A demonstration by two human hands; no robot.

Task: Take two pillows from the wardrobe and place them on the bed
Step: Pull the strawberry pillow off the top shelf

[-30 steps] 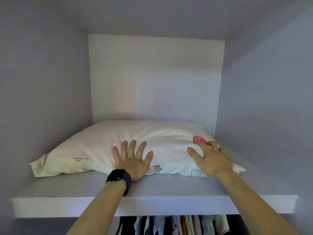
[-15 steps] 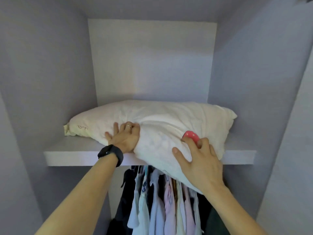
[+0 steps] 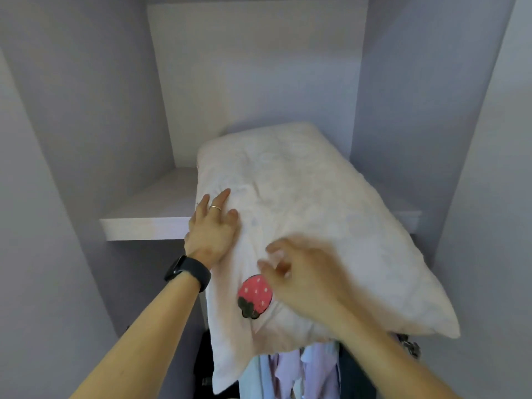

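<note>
A cream pillow with a red strawberry print lies lengthwise, its far end on the wardrobe shelf and its near end hanging off the front edge. My left hand, with a ring and a black wristband, holds the pillow's left side, fingers digging into the fabric. Blurred by motion, my right hand hovers over the pillow's near part beside the strawberry, its fingers loosely curled and gripping nothing. No second pillow is in sight.
The wardrobe's grey side walls close in on both sides, with the back panel behind. Hanging clothes fill the space under the shelf, right below the pillow's drooping end.
The pillow has swung from crosswise to lengthwise and come further off the shelf toward me. My right hand let go of it and lifted; my left hand stayed on its side.
</note>
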